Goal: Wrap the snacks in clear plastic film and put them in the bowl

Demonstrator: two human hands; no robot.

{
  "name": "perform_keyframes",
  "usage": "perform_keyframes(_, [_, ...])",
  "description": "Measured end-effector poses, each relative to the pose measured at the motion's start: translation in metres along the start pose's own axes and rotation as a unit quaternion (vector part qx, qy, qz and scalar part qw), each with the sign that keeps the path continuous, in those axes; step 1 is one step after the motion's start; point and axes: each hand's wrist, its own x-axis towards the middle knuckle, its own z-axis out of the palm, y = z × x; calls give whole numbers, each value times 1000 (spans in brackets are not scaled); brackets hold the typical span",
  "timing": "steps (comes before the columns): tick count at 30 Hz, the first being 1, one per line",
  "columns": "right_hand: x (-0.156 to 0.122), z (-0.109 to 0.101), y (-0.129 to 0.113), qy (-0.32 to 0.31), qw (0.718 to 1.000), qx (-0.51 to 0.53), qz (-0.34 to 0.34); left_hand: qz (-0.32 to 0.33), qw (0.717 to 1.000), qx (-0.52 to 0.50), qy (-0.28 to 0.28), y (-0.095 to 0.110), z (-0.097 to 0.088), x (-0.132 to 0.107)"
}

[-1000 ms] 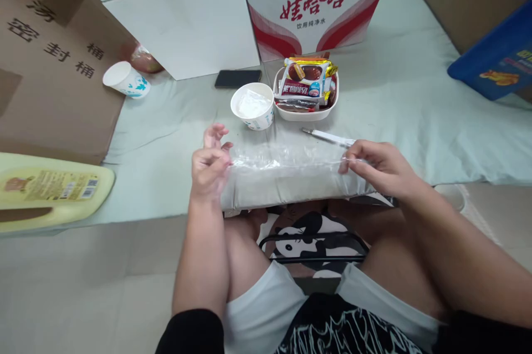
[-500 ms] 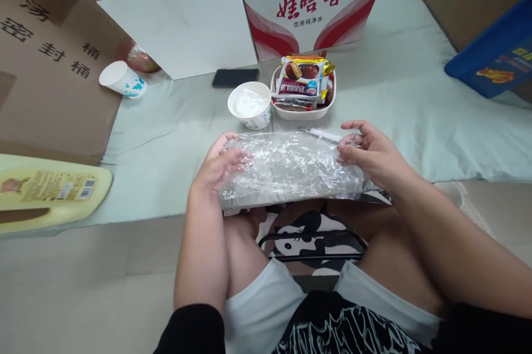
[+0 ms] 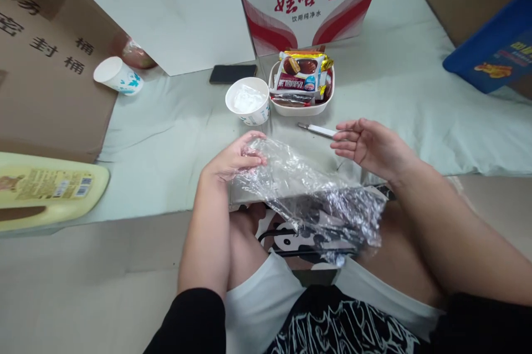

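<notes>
A thin, crumpled sheet of clear plastic (image 3: 299,177) is pinched at its left end by my left hand (image 3: 239,160). Its right end droops over the table's front edge, above my lap. My right hand (image 3: 366,146) is off the plastic, fingers stretched out and palm turned inward, holding nothing. Just beyond those fingertips lies a white-handled tool with a metal tip (image 3: 318,129), partly hidden by the hand. Past my left hand stands a paper cup (image 3: 255,117) with white, crumpled stuff inside. Beside the cup, a white tub (image 3: 301,110) is heaped with wrapped snacks (image 3: 301,74).
A phone (image 3: 233,73) lies behind the cup. Another paper cup (image 3: 128,82) lies tipped at the left, by a brown carton (image 3: 54,77). White boxes (image 3: 316,5) line the back. A yellow jug (image 3: 54,188) is at left, a blue package (image 3: 490,60) at right.
My right hand has let go of the plastic, and that end has dropped towards my lap. The left hand keeps its end, shifted slightly right. The white-handled tool is now uncovered by the plastic.
</notes>
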Motion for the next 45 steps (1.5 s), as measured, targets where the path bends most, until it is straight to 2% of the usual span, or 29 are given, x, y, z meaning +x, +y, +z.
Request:
perform_keyframes(2, [8,15,7,-28,999,8,31,-30,998,25,-46,0,8,5])
perform_keyframes(4, [9,33,15,-111,991,-31,67,-46,995,48,-78,0,14,8])
perform_keyframes(7, [4,58,26,-268,953,-106,97,-25,995,51,-81,0,15,10])
perform_keyframes(9, [0,67,28,-318,933,-126,110,17,998,19,-57,0,11,10])
perform_keyframes(11, [-1,69,27,-282,946,-119,104,74,996,-40,-9,0,7,11])
perform_keyframes(13, [1,67,24,-192,973,-111,66,128,985,-106,38,0,8,14])
perform_keyframes(15, [5,64,22,-83,988,-129,6,143,978,-149,40,-3,16,16])
perform_keyframes(17, [8,64,21,11,983,-172,-56,119,980,-162,-5,-8,31,18])
perform_keyframes(19, [11,65,22,78,967,-220,-104,86,984,-153,-42,-15,49,21])
perform_keyframes(21, [12,66,23,115,951,-252,-137,69,990,-124,-20,-21,64,23])
perform_keyframes(24, [12,66,23,135,946,-250,-156,68,993,-66,69,-21,70,27])
perform_keyframes(27, [12,62,20,128,955,-221,-152,69,990,-50,117,-16,61,27])
perform_keyframes(31, [13,57,19,137,957,-169,-192,56,993,-47,94,-14,50,23])
perform_keyframes(33, [14,56,20,136,958,-136,-213,76,991,-64,88,-16,48,22])
perform_keyframes(37, [17,53,23,124,966,-97,-203,128,980,-102,112,-17,50,23])
perform_keyframes(42, [22,43,28,104,964,-98,-223,154,978,-114,86,-15,47,28])
perform_keyframes(45, [21,37,28,85,957,-149,-235,205,973,-35,102,-16,42,30])
